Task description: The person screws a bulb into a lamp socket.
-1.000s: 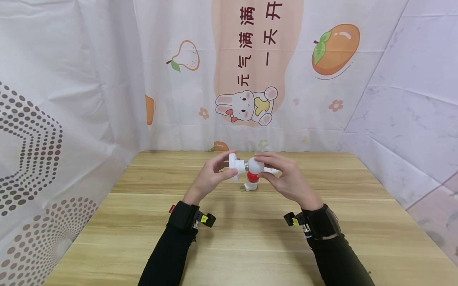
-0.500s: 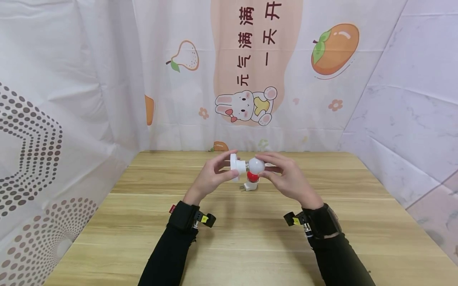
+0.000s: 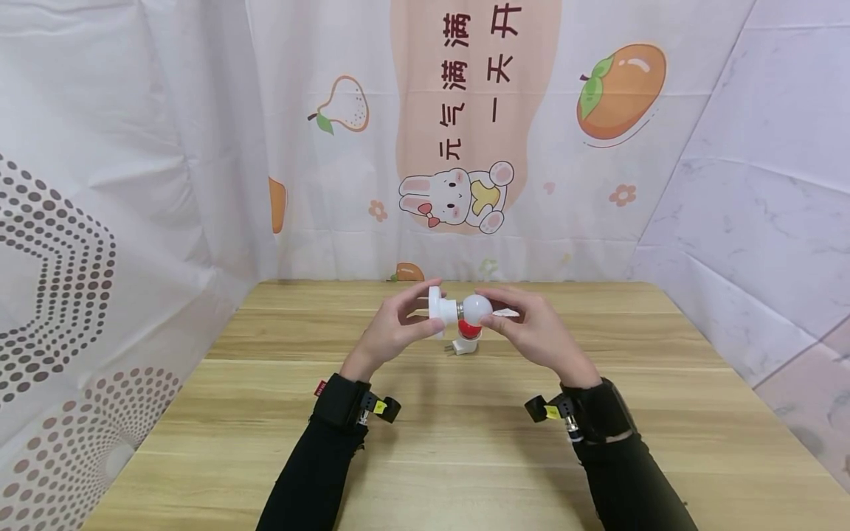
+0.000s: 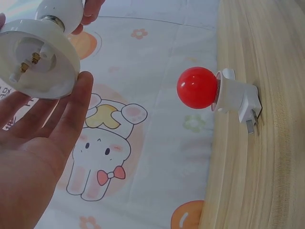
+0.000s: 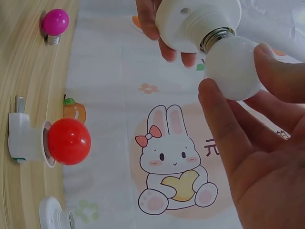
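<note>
The white bulb (image 3: 477,307) and its white socket (image 3: 437,310) are held above the far middle of the table (image 3: 465,442), joined in one line that runs from 9 o'clock to 3 o'clock in the head view, socket at the 9 o'clock end. The left hand (image 3: 392,328) grips the socket's round base, thumb on top and fingers (image 4: 71,114) curled round its rim. The right hand (image 3: 534,332) comes in from 3 o'clock and pinches the bulb's globe between thumb and fingers (image 5: 224,124), wrist bent inward. The metal thread (image 5: 215,37) shows between the two, so the bulb is not fully seated. Both hands are equally near. Below them a red bulb in a plug socket (image 3: 467,335) lies on the table.
</note>
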### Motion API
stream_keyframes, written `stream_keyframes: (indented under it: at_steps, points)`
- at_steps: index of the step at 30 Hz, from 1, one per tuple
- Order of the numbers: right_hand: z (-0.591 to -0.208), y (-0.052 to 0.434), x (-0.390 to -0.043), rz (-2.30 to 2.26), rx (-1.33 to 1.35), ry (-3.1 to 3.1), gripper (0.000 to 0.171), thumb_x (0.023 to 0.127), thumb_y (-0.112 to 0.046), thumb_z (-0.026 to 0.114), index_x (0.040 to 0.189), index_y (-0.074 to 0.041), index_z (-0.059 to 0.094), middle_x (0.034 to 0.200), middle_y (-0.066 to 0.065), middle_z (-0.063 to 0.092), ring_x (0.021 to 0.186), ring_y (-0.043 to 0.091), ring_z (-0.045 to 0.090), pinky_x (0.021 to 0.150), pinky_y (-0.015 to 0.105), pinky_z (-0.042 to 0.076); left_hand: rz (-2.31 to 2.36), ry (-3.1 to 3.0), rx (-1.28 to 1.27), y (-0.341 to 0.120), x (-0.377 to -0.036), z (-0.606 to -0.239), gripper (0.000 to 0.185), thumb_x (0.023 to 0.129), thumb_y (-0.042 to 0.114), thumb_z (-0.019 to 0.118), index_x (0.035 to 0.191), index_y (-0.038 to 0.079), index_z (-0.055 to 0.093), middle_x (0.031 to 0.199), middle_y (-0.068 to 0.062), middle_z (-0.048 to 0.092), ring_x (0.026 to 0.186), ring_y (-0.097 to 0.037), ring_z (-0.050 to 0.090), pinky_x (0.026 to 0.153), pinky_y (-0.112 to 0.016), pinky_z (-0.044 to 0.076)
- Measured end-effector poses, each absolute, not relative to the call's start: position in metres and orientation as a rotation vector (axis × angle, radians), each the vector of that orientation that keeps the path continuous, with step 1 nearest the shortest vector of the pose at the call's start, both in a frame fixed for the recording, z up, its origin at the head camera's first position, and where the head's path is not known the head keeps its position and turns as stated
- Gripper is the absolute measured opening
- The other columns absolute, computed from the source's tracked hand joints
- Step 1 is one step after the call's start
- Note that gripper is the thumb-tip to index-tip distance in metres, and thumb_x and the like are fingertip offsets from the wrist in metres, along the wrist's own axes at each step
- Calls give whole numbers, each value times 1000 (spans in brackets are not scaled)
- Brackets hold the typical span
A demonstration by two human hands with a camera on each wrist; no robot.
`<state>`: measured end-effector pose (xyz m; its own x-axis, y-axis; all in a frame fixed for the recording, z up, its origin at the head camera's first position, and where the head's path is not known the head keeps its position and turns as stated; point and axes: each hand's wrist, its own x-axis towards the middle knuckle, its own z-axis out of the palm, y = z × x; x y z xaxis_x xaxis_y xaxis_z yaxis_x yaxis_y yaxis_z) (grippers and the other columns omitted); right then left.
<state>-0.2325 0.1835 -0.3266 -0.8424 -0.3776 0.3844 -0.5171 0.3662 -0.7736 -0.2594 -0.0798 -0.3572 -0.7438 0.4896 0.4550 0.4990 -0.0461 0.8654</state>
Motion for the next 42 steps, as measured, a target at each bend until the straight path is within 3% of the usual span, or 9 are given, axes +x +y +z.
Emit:
stream_keyframes:
  at_steps: [4, 12, 17, 22, 26, 31, 38, 42]
  points:
    - [-327, 183, -233, 1511, 775, -2511, 43, 94, -16, 75, 134, -5, 66, 129, 10, 67, 111, 26, 67, 89, 34, 58, -1974, -2156, -1132, -80, -259, -357, 65, 93, 17, 71, 152, 7, 46, 133, -18, 59, 121, -40, 57, 101, -54, 51]
    - [-328, 179, -233, 1772, 681, -2506, 39, 101, -22, 66, 132, 2, 64, 121, 18, 69, 99, 31, 72, 88, 41, 59, -1977, -2144, -1158, -80, -258, -356, 65, 91, 6, 71, 151, 6, 46, 136, -18, 58, 123, -38, 56, 102, -49, 51]
    - [-329, 177, -233, 1871, 633, -2486, 40, 104, -25, 61, 129, 6, 64, 113, 21, 69, 91, 32, 73, 84, 37, 60, -1993, -2122, -1186, -79, -258, -356, 67, 90, 5, 72, 151, 5, 46, 138, -17, 56, 125, -40, 54, 104, -56, 47]
    - [-330, 175, -235, 1896, 592, -2490, 41, 105, -26, 59, 124, 10, 65, 105, 22, 69, 84, 30, 71, 79, 37, 61, -1976, -2141, -1176, -79, -258, -357, 67, 90, 6, 73, 151, 7, 46, 138, -16, 56, 123, -34, 57, 102, -47, 51]
    - [-330, 174, -235, 1901, 593, -2497, 44, 105, -28, 59, 127, 10, 64, 110, 24, 69, 93, 32, 70, 79, 38, 61, -1971, -2147, -1163, -80, -258, -357, 67, 90, 7, 72, 152, 7, 46, 137, -15, 58, 123, -36, 57, 102, -42, 52]
    - [-331, 172, -234, 1833, 613, -2447, 46, 103, -27, 62, 137, 4, 58, 125, 22, 63, 101, 28, 68, 83, 40, 60, -1977, -2154, -1141, -80, -258, -357, 66, 91, 7, 73, 152, 8, 46, 136, -15, 58, 122, -36, 58, 103, -50, 50]
    - [-332, 172, -232, 1700, 689, -2355, 34, 99, -17, 69, 127, 1, 66, 119, 18, 67, 99, 27, 70, 83, 36, 60, -1966, -2164, -1117, -81, -259, -357, 67, 92, 8, 72, 152, 4, 44, 137, -23, 56, 124, -39, 56, 103, -53, 49]
    - [-331, 175, -231, 1671, 804, -2355, 42, 92, -6, 75, 132, 1, 64, 126, 17, 66, 110, 30, 67, 89, 32, 58, -1958, -2164, -1103, -82, -259, -357, 67, 92, 11, 72, 152, 3, 44, 137, -22, 56, 124, -39, 56, 102, -52, 50]
